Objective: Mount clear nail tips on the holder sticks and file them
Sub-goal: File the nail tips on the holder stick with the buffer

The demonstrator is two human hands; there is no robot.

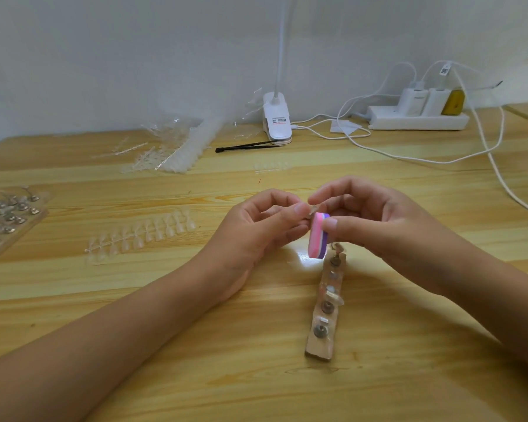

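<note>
Fingers (299, 208) of the left hand (256, 229) curled at frame centre, pinching a clear nail tip (313, 208) above the tabletop (409, 376). Right hand (378, 220) gripping a pink-and-purple buffer block (317, 239), thumb on its near face, upper end touching the tip. Cannot tell whether the tip sits on a holder stick; hidden by the fingers.

To file well: keep the pinch low on the tip, leaving the edge free. Stroke lightly, letting the block's flat face follow the curve. Judging by the thin plastic, expect flex, and a tip springing loose under heavy pressure. Rest the wrists on the wood for steadiness.

Just below the block, a cardboard strip (325, 318) with round metal holders, running toward lower centre; near enough to be knocked by the block's lower end. Left of centre, a rack of clear tips (141, 236) lying flat. At the left edge, a board of metal holder sticks (6, 220). Upper left, a heap of clear packaging (177, 150); beside it black tweezers (244, 146) and a white clip lamp (276, 120). Upper right, a power strip (418, 120) with white cables (497, 169) trailing down the right side, well apart from both hands.
</note>
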